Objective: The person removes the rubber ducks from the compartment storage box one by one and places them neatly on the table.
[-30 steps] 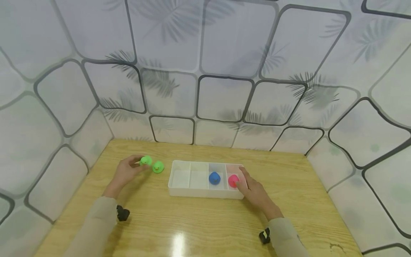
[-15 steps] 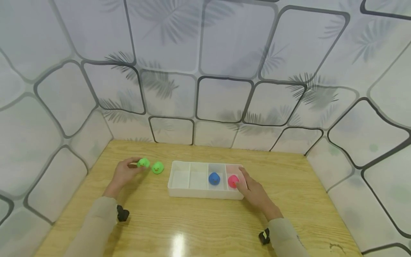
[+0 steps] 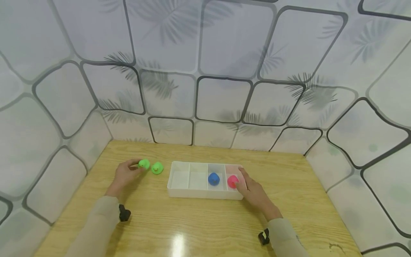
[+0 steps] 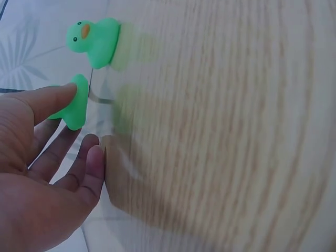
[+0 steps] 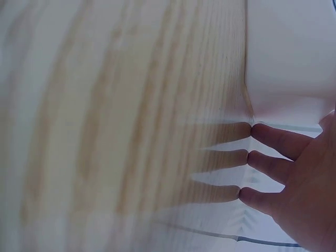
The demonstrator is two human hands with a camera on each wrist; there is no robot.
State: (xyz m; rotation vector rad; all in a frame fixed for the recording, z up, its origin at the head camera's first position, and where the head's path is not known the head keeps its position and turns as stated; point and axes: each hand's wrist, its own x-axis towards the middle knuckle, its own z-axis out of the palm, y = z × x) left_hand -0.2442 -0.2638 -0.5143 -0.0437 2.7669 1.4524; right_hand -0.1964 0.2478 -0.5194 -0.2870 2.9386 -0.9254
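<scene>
My left hand (image 3: 126, 173) pinches a green toy duck (image 3: 145, 164) between thumb and fingers. In the left wrist view the thumb lies on this duck (image 4: 78, 107); whether it touches the table I cannot tell. Close to its right sits another green duck (image 3: 157, 168). My right hand (image 3: 257, 192) is at the right end of a white divided tray (image 3: 202, 193), thumb over the rim and index finger at the far corner. In the right wrist view its other fingers (image 5: 273, 165) are straight and spread, tips at the tabletop. Beside the thumb lies a pink duck (image 3: 232, 181), partly covered.
A blue duck (image 3: 213, 179) sits in the tray's third compartment from the left. The two left compartments show bare floors. The wooden table (image 3: 199, 225) reaches back to patterned fabric walls (image 3: 221, 100) at the rear and on both sides.
My left hand has moved slightly left and toward me with its green duck, widening the space to the other duck a little. My right hand has stayed at the tray.
</scene>
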